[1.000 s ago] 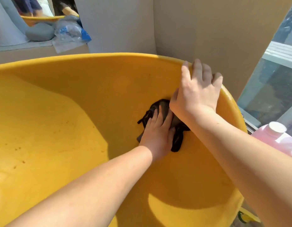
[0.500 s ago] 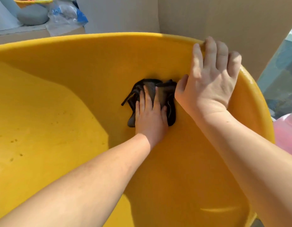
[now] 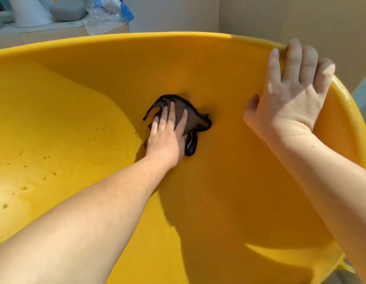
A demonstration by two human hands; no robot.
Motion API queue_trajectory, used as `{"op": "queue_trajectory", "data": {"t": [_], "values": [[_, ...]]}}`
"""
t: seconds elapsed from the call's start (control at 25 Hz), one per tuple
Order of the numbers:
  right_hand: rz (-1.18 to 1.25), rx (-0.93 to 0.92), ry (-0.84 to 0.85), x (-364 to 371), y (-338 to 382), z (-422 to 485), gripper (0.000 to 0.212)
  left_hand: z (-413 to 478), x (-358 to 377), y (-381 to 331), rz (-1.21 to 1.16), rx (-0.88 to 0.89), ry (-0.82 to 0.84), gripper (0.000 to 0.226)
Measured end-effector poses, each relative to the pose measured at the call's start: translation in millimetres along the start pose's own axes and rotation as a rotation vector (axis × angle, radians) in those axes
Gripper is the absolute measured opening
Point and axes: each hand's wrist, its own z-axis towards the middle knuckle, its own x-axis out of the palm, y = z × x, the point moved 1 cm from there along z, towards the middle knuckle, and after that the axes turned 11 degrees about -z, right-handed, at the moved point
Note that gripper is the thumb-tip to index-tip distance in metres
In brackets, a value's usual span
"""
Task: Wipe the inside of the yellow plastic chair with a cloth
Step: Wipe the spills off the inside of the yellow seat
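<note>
The yellow plastic chair [image 3: 96, 83] fills most of the view, its curved inner shell facing me. A dark crumpled cloth [image 3: 195, 117] lies against the inner wall near the middle. My left hand [image 3: 167, 136] presses flat on the cloth, fingers together and pointing up. My right hand [image 3: 288, 95] grips the chair's upper right rim, fingers hooked over the edge and thumb inside. Small drops or specks dot the sunlit left part of the shell.
Beige walls [image 3: 290, 15] meet in a corner behind the chair. At the top left a ledge holds a grey rounded object [image 3: 67, 9] and a clear plastic bag with blue print [image 3: 108, 13].
My left hand and the cloth have slid left across the inner wall, away from my right hand. My right hand stays on the rim. The view has shifted, and the pink bottle is out of frame.
</note>
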Motion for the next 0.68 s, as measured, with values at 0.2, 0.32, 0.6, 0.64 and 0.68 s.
{"op": "queue_trajectory", "data": {"t": [0.2, 0.32, 0.6, 0.64, 0.68], "values": [[-0.010, -0.066, 0.203, -21.3, 23.7, -15.8, 0.083, -109.1, 28.4, 18.2, -0.087, -0.141, 0.217, 0.070], [0.265, -0.211, 0.412, -36.6, 67.7, -69.3, 0.070, -143.8, 8.0, 15.0, -0.137, -0.059, 0.360, 0.064], [0.382, -0.267, 0.764, -28.5, 73.7, -150.3, 0.039, -132.4, -16.6, 92.5, 0.005, -0.123, 0.461, 0.064], [0.312, -0.339, 0.710, -21.2, 69.7, -152.9, 0.036, -122.8, -15.8, 99.0, 0.005, -0.200, 0.427, 0.064], [0.259, -0.396, 0.657, -13.1, 67.9, -154.1, 0.033, -117.2, -12.4, 98.1, -0.011, -0.256, 0.394, 0.064]]}}
